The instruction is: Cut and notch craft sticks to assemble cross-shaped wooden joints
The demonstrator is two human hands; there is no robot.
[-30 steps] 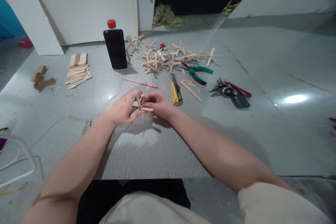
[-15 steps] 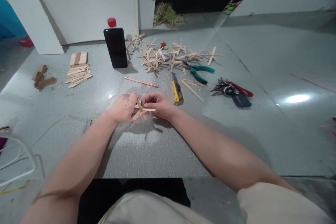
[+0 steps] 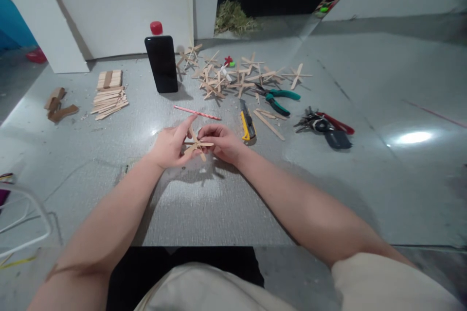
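Note:
Between my hands, just above the table, is a star of crossed craft sticks (image 3: 197, 145). My right hand (image 3: 223, 145) pinches it from the right, thumb and fingers at its crossing. My left hand (image 3: 171, 145) is around its left side, with one finger lifted and stretched past the star and the others partly hidden under it. A pink pencil (image 3: 197, 112) lies just beyond my hands. To the right of the pencil is a yellow utility knife (image 3: 248, 124), with loose craft sticks (image 3: 269, 124) beside it.
Green-handled pliers (image 3: 276, 99) and a heap of stick stars (image 3: 211, 81) lie farther back. A black phone (image 3: 161, 64) leans upright before a red-capped bottle (image 3: 156, 28). Stacked craft sticks (image 3: 110, 99) are at left; keys (image 3: 317, 124) at right.
My left hand has loosened and spread, its finger lifting away from the stick star, which shows more fully and has turned slightly. My right hand keeps its pinch.

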